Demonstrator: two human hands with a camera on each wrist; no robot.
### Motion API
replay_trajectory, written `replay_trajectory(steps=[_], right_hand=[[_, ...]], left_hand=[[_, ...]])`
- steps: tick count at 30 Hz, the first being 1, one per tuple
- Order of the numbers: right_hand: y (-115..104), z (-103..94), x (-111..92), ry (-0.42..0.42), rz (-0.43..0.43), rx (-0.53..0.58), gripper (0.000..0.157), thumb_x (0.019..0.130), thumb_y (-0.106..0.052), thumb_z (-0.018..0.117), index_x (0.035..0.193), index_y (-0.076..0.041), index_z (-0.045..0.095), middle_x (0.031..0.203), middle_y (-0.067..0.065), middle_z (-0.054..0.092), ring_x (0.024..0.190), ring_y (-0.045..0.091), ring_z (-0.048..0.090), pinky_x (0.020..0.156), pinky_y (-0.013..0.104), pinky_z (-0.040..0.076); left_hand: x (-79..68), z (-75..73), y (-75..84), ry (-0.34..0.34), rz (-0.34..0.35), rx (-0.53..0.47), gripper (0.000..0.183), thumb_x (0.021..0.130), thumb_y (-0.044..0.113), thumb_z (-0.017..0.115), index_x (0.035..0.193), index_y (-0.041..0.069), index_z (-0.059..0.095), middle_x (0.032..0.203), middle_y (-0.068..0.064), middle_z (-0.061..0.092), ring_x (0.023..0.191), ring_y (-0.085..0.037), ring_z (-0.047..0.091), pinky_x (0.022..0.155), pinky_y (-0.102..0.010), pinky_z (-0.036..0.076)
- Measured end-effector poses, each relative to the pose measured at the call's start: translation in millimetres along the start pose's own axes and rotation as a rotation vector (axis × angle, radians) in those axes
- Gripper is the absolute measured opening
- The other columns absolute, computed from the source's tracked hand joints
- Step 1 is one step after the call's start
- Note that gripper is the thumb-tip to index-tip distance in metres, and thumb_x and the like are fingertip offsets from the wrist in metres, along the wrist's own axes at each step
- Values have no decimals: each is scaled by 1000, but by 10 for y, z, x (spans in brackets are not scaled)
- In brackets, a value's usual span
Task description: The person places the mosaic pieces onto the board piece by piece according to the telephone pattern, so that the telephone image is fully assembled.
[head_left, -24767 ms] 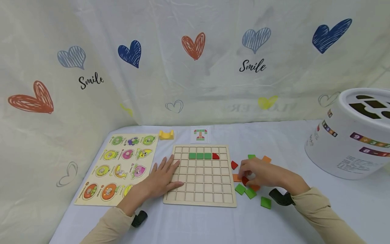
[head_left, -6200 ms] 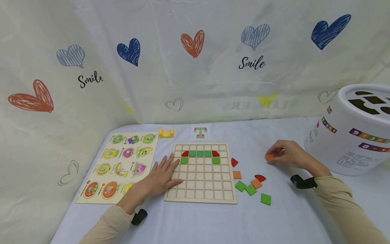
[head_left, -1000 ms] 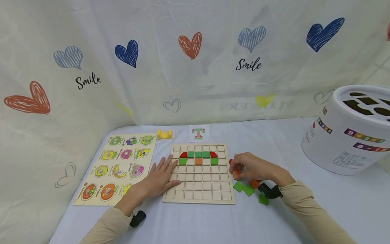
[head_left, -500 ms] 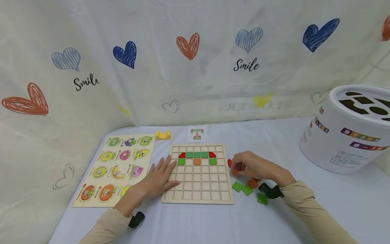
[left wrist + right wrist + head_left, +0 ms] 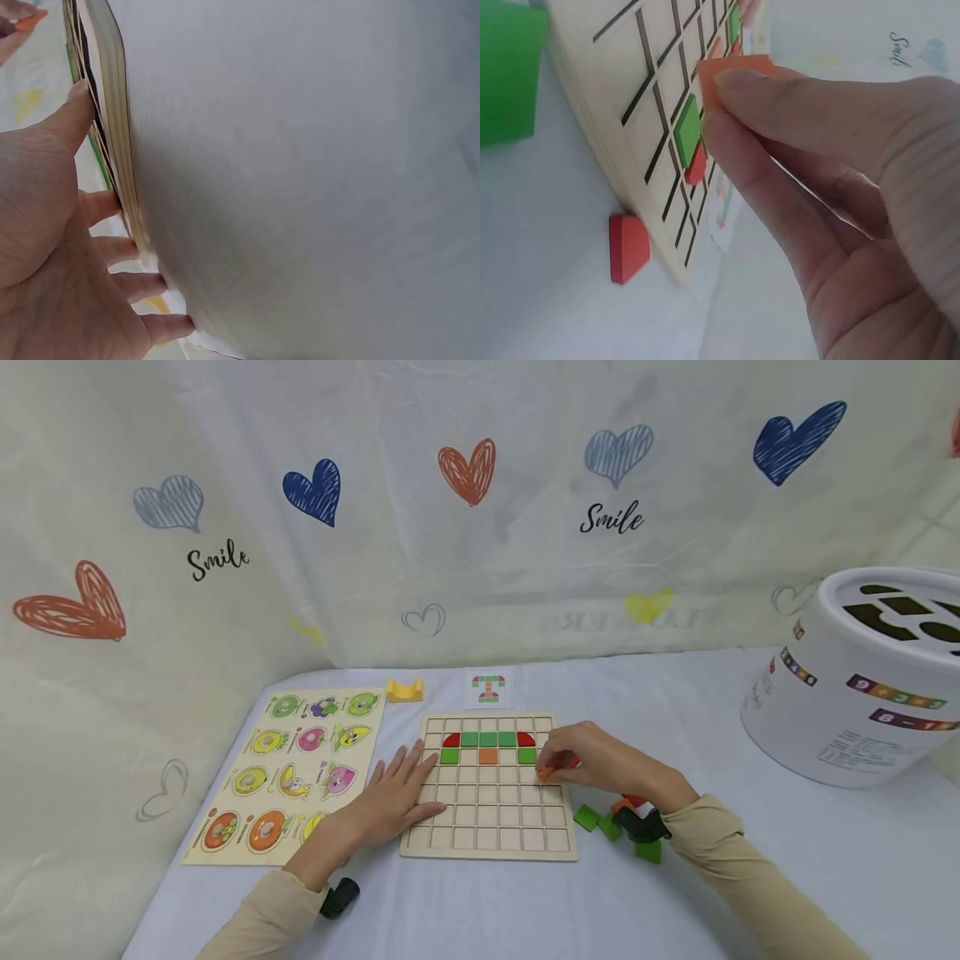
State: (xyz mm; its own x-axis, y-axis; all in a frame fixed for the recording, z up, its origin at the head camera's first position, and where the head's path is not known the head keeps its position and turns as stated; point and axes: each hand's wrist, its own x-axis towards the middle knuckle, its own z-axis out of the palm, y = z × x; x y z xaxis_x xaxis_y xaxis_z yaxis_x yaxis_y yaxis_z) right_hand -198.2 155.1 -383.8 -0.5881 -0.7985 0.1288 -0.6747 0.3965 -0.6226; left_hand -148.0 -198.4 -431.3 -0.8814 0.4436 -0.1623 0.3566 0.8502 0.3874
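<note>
Board (image 5: 487, 818) with eight tiles (image 5: 488, 739); right grip (image 5: 600, 764) pinching one orange tile (image 5: 711, 76); left grip (image 5: 393, 795) spread across edge.

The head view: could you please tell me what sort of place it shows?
Probably a makeshift tabletop play corner: a heart-printed backdrop hangs behind a wooden grid board and a fruit-picture board.

The left forearm (image 5: 270, 910) extended from seven o'clock, its left hand (image 5: 390, 806) palm down, fingers (image 5: 408, 760) spread toward one o'clock and left thumb (image 5: 427, 812) toward three. The right forearm (image 5: 757, 868) extended from four o'clock; the right hand (image 5: 592, 758) pointed toward nine, right thumb (image 5: 802, 101) and index finger (image 5: 746, 165) closed in a pinch.
</note>
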Motion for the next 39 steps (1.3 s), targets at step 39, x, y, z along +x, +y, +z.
replay_trajectory(steps=[39], right_hand=[[-30, 482, 676, 90, 25, 73, 15, 93, -1, 78, 107, 0, 80, 98, 3, 74, 90, 11, 69, 82, 22, 58]], left_hand=[[-17, -96, 97, -39, -18, 12, 81, 107, 51, 53, 166, 4, 23, 174, -21, 5, 160, -45, 3, 124, -68, 6]])
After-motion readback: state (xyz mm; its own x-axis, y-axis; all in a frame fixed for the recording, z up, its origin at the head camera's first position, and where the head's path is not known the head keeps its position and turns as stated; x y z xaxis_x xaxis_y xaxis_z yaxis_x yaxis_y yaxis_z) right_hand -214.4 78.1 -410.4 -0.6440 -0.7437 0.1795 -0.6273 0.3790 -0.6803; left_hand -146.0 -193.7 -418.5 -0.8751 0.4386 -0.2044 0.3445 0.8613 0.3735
